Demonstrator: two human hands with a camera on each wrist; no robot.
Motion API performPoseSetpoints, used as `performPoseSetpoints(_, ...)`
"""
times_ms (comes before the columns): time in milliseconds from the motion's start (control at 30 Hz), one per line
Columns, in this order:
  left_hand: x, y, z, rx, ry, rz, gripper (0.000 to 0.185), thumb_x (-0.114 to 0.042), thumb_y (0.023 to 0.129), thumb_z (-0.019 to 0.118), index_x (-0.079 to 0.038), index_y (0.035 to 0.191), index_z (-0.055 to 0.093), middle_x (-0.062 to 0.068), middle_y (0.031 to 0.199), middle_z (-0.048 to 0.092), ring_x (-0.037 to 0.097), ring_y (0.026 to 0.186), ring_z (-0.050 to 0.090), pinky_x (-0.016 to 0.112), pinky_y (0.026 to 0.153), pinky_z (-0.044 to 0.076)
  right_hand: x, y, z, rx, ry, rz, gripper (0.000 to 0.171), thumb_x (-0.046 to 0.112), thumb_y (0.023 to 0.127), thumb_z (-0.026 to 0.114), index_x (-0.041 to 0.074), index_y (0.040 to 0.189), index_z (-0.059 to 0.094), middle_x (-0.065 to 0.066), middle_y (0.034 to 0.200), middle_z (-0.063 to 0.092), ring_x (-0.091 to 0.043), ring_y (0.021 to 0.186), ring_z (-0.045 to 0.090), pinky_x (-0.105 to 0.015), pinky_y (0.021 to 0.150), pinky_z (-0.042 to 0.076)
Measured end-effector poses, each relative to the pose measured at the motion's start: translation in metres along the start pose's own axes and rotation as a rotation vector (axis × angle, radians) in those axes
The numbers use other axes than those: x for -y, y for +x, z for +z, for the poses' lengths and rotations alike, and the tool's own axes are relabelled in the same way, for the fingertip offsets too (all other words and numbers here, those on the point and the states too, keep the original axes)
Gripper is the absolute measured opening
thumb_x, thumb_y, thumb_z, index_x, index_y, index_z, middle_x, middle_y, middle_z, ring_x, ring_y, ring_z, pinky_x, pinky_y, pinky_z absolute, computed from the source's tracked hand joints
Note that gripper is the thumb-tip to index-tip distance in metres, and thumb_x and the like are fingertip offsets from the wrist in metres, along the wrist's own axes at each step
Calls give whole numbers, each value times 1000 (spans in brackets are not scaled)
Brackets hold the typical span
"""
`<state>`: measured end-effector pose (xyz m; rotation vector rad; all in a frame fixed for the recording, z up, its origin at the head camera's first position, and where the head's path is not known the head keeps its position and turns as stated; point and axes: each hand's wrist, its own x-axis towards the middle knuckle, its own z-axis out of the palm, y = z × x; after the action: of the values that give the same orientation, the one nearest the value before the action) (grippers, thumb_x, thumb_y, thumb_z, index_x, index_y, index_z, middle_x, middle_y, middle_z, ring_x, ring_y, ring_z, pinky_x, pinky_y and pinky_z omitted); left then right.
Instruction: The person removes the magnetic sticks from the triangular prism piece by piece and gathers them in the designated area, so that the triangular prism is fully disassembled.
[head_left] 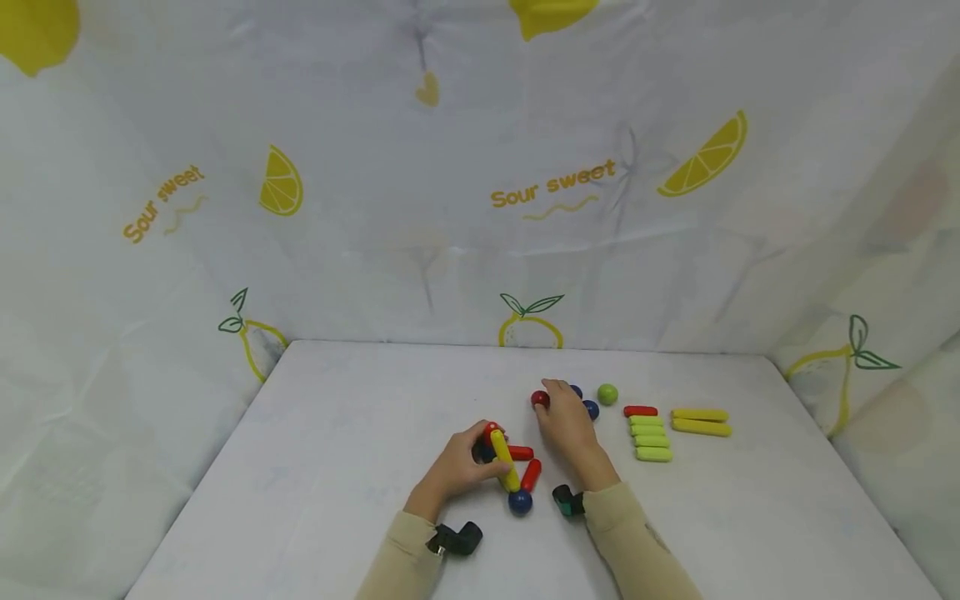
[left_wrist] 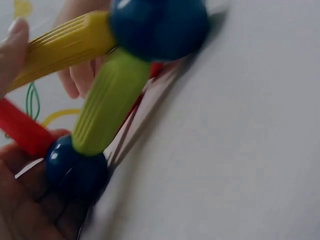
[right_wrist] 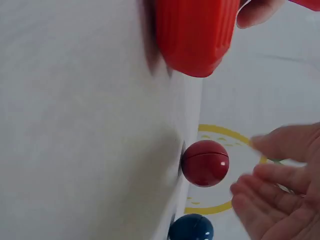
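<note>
My left hand (head_left: 456, 463) holds a ball-and-rod toy frame, its thumb on a yellow rod (head_left: 505, 461) and its fingers around a blue ball (left_wrist: 75, 167). A short green rod (left_wrist: 112, 102) links that ball to another blue ball (head_left: 520, 502), where the yellow rod also ends. At the frame's top sits a red ball (head_left: 492, 430); red rods (head_left: 531, 476) lie along its right side. My right hand (head_left: 567, 423), fingers loosely spread, is beside a loose red ball (right_wrist: 205, 163). In the right wrist view a gap separates the fingertips from that ball.
Blue balls (head_left: 592, 409) and a green ball (head_left: 607, 394) lie just right of my right hand. Further right are a red rod (head_left: 641, 411), several short green rods (head_left: 649, 431) and two yellow rods (head_left: 701, 427). A lemon-print cloth (head_left: 375, 275) hangs behind the white table (head_left: 337, 400).
</note>
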<state>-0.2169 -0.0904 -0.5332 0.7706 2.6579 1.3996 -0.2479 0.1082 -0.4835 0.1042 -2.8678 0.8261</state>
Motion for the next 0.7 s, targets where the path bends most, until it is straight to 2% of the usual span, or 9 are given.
performPoseSetpoints(67,2,-2,-4,3,57,-24,67,-53,74,64,-12,125,50,2,121,57,17,112,52,41,97,42,5,-6,-1,10,72,-35,42,18,84,62,6,123,52,-12,119,55,-25,108,53,-41,91,46)
performPoseSetpoints(167,3,-4,-10,12,98,-48,78,-56,71,64,-6,129,47,8,129,51,23,119,48,43,99,40,11,-14,-4,88,250,-106,38,18,85,61,8,120,55,-9,115,59,-21,105,56,-37,90,48)
performPoseSetpoints(300,1,-2,-14,32,93,-41,76,-58,71,63,-9,128,48,5,127,53,20,118,48,41,100,39,19,-20,-13,244,496,-215,32,11,87,57,7,119,55,-10,116,59,-22,108,56,-34,91,47)
performPoseSetpoints(433,-1,-1,-18,30,83,-5,64,-54,72,65,-14,122,54,-2,120,58,15,113,51,41,99,40,27,-23,-26,425,663,-291,31,7,89,52,2,120,54,-15,120,56,-27,113,53,-35,93,45)
performPoseSetpoints(567,-1,-2,-20,37,81,26,49,-44,77,65,-19,118,56,-6,116,59,12,110,53,40,98,42,22,-20,-20,530,722,-339,33,8,90,51,5,123,52,-11,123,55,-26,117,49,-34,96,43)
performPoseSetpoints(700,2,-2,-17,37,112,59,46,-38,81,62,-19,122,54,-5,119,58,12,111,53,38,97,42,10,-14,0,541,719,-412,32,9,91,51,14,122,55,-3,122,57,-17,116,50,-31,97,43)
